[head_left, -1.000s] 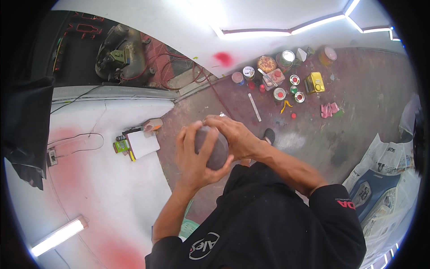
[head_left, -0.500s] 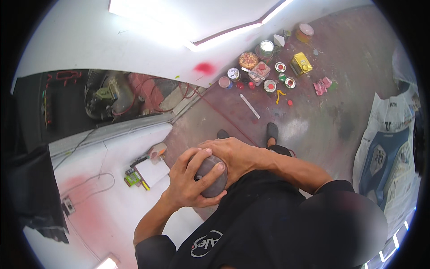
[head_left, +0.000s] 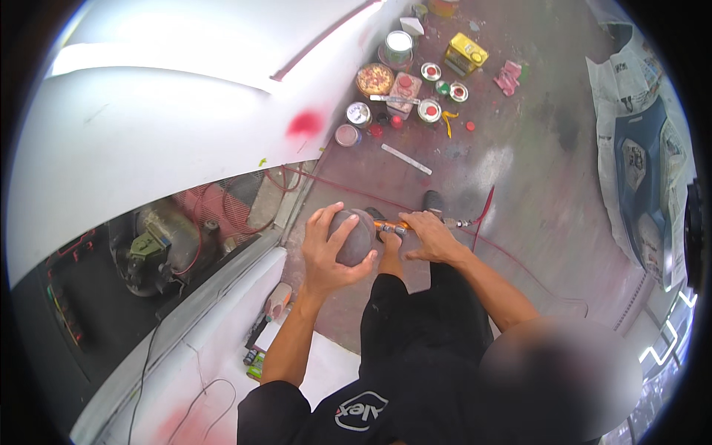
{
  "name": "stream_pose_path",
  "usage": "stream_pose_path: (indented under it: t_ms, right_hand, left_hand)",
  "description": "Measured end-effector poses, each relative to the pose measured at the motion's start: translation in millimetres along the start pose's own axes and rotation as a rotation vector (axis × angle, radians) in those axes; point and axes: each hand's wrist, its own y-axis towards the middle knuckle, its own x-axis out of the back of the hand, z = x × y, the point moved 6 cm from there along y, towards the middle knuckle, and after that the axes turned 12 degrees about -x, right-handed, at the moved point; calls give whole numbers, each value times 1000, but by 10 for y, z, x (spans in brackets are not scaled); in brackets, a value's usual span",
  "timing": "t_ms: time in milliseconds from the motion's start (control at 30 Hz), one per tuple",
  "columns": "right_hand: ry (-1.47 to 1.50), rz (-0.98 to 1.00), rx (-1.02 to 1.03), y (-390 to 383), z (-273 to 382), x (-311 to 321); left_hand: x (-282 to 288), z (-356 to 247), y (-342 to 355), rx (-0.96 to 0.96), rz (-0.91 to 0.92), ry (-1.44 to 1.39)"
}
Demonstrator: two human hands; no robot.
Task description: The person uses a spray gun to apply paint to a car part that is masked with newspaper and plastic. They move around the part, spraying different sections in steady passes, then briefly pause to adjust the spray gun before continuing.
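My left hand [head_left: 326,248] is wrapped around a round grey cup [head_left: 354,237], its fingers spread over the top and side. An orange spray gun [head_left: 388,226] with metal fittings extends right from the cup. My right hand [head_left: 432,236] grips the gun's handle from above, with thumb and forefinger on either side; the palm is hidden. A metal connector and a red hose [head_left: 485,208] come out past the right hand. My legs and dark shoes show below the gun.
Paint cans [head_left: 399,46], lids and a yellow rectangular can [head_left: 466,54] stand on the floor ahead. A white mixing stick [head_left: 406,159] lies nearer. To the left is a white panel, with a compressor tank [head_left: 159,248] behind an opening. A blue panel [head_left: 641,174] on paper lies right.
My right hand has moved off the cup to the right and now holds the orange gun, which has come into sight with its hose. The view has shifted.
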Motion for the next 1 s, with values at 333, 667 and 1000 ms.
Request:
stream_pose_path:
  t_ms: [333, 667, 1000]
  right_hand:
    - [92, -105, -228, 1824, -1895, -2120]
    - [112, 61, -349, 3638, -2843, -3131]
    - [53, 70, -401, 4494, -3276, -3660]
  left_hand:
    - [-1591, 2045, -1095, 452, -88, 12]
    - [-1891, 1038, -3717, 1170, 425, 101]
    - [-1978, 1176, -4189, 1468, 50, 46]
